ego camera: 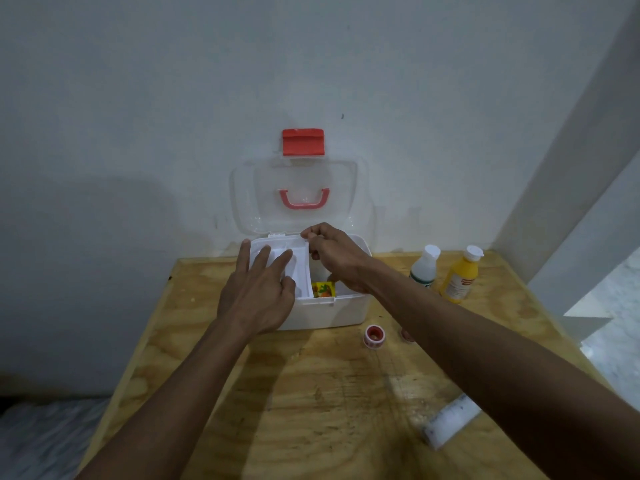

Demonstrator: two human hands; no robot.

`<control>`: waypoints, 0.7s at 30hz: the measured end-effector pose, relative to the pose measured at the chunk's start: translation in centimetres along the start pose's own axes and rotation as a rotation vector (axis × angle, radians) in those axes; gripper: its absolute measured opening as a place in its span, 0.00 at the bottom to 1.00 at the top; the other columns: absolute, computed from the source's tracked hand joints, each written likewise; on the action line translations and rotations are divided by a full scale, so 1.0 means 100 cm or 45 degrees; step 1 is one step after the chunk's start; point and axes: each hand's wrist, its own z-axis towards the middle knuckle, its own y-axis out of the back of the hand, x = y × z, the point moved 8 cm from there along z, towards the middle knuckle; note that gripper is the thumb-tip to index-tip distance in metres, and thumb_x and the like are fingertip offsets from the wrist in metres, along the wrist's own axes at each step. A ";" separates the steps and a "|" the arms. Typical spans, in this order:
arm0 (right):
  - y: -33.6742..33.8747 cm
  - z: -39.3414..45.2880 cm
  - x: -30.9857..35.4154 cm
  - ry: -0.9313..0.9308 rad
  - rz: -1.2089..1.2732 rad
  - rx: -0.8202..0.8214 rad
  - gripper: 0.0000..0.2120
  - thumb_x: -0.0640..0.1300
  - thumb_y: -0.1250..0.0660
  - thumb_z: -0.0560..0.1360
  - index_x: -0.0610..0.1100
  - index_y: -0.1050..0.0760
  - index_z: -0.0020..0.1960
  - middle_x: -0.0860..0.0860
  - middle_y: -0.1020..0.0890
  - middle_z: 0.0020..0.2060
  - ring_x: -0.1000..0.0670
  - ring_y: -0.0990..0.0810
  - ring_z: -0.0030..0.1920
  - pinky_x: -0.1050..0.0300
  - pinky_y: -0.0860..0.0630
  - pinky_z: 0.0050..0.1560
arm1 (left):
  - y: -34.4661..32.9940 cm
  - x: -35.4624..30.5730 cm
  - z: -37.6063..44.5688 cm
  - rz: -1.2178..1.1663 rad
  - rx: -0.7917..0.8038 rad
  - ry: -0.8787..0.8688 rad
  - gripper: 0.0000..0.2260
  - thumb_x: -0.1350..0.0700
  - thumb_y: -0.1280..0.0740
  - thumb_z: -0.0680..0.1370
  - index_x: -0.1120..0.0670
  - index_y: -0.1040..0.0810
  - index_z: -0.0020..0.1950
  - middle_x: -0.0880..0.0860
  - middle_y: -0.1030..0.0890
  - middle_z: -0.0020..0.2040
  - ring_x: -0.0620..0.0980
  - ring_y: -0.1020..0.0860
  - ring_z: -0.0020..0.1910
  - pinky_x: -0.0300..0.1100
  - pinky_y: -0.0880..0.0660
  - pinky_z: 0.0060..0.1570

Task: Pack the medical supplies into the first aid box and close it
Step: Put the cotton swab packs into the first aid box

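A white first aid box [332,313] stands open at the back of the wooden table, its clear lid [346,188] with a pink handle and red latch leaning against the wall. A white inner tray [301,268] sits in the box's left part. My left hand [259,292] lies flat on the tray with fingers spread. My right hand [332,254] pinches the tray's far right corner. A yellow packet [323,290] shows inside the box beside the tray. Outside lie a red-and-white tape roll [374,336], a white bottle [425,266], a yellow bottle [460,275] and a white tube [450,424].
The table [311,393] stands against a pale wall. Another small reddish roll [407,336] peeks out beside my right forearm. A white slanted beam [561,174] rises at the right. The floor lies below the table's left edge.
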 end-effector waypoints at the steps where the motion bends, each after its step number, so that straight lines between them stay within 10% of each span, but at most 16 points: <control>1: 0.001 -0.001 0.001 0.005 -0.024 -0.004 0.14 0.50 0.47 0.84 0.49 0.30 0.67 0.49 0.26 0.63 0.45 0.26 0.62 0.49 0.27 0.48 | 0.000 0.000 0.000 0.002 0.002 0.005 0.24 0.45 0.48 0.82 0.42 0.44 0.79 0.50 0.47 0.81 0.54 0.61 0.80 0.58 0.40 0.72; 21: 0.090 -0.105 0.023 0.348 -0.108 -0.374 0.08 0.49 0.36 0.80 0.49 0.21 0.54 0.54 0.18 0.46 0.51 0.18 0.48 0.50 0.19 0.49 | 0.002 0.004 0.000 0.152 -0.049 -0.030 0.24 0.42 0.52 0.83 0.45 0.41 0.78 0.52 0.44 0.80 0.58 0.53 0.80 0.69 0.50 0.72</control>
